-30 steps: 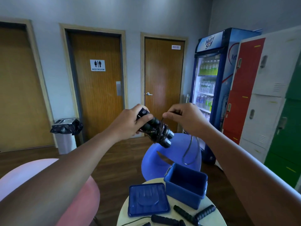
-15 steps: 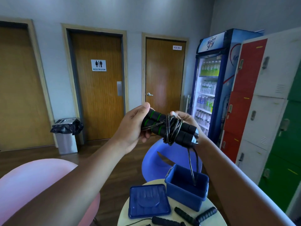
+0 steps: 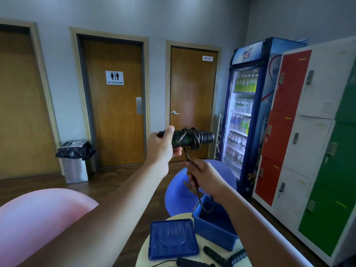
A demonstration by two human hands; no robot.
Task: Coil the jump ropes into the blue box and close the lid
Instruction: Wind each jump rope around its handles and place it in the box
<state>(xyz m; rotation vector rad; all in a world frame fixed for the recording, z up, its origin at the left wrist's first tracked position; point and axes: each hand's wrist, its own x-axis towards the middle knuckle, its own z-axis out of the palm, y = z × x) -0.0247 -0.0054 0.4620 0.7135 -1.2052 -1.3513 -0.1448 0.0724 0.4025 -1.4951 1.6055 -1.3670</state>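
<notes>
The right hand [image 3: 204,176] had dropped below the handles [image 3: 190,138], pinching the rope's loose tail. The left hand [image 3: 162,146] squeezed the bundle, high above the open blue box [image 3: 215,230]. Nearly wrapped.

We see the blue box [image 3: 213,231] and its lid [image 3: 172,239] in smooth, slightly glossy plastic, the lid moulded with shallow ridges. The jump rope handles [image 3: 189,137] in the left hand [image 3: 162,146] look like matt black foam with green bands, and the cord [image 3: 193,140] wound around them has a thin, shiny plastic skin. The handles lying on the desk [image 3: 143,255] show a rough, ribbed grip [image 3: 216,256]; the desk itself is pale and smooth. We read the doors [image 3: 115,120] as varnished wood grain, the bin [image 3: 75,168] as brushed metal with a glossy black bag, the lockers [image 3: 285,120] as painted metal, and the floor [image 3: 107,180] as dark polished wood.
</notes>
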